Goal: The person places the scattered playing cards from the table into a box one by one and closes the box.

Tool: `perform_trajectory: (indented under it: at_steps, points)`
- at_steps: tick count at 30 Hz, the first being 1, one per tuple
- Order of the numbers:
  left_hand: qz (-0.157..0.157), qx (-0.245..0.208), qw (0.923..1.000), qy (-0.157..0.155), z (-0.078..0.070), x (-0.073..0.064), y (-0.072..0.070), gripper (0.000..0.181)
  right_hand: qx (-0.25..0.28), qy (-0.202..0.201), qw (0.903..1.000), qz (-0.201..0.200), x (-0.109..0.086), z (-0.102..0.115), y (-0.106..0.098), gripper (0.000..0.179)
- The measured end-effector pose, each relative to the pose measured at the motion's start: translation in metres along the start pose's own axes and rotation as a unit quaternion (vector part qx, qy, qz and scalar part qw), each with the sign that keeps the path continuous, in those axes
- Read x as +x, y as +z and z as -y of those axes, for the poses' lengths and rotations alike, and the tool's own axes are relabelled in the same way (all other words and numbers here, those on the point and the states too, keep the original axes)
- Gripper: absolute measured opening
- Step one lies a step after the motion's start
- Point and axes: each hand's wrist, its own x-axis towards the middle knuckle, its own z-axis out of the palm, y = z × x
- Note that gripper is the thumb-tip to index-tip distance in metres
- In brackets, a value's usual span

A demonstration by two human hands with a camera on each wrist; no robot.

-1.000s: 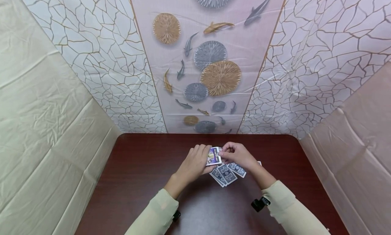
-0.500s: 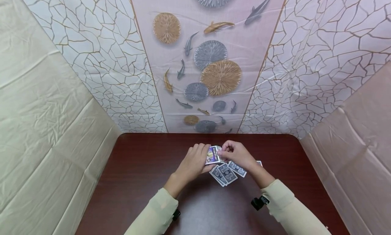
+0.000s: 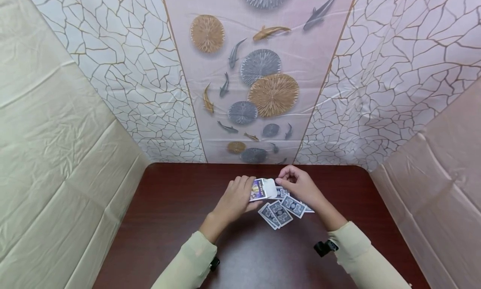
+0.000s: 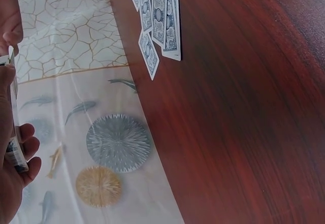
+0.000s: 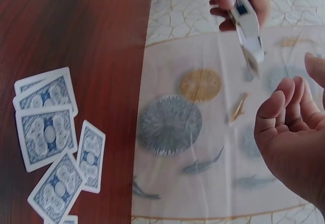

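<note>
Six playing cards can be counted on the table, all with the blue patterned back upward, so their faces are hidden. Their placing is loose: three overlap in a small fan, and the other three lie at different angles close to it, perhaps in this way because both hands can reach them easily. One card box is held above the table, just beyond the fan. The left hand grips it by its body, thumb on one side and fingers on the other, probably because this leaves the end with the white flap free and turned toward the right hand. That right hand is just beside the flap; its fingers are loosely bent, its thumb stands apart, and it holds nothing. Whether cards are inside the box, I cannot tell.

As for the count of other things: two hands, two pale sleeves, and two small black devices, one at each wrist. Behind the table hangs one cloth with fish and round shapes.
</note>
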Motion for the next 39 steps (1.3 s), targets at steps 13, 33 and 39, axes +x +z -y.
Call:
perform_trajectory:
  at_steps: [13,33,39]
  points:
    - [0.003,0.006,1.0000,-0.007,0.005,-0.003,-0.001,0.077,0.000,0.053,0.9984,-0.018,-0.007,-0.034,-0.016,0.025]
    - [-0.002,0.008,1.0000,-0.004,0.009,-0.003,-0.004,0.077,-0.181,0.089,0.9795,0.002,-0.009,-0.100,-0.021,0.031]
    - [-0.002,0.004,1.0000,-0.005,0.009,-0.004,-0.004,0.077,-0.212,0.099,0.9718,0.030,-0.010,-0.118,-0.016,0.034]
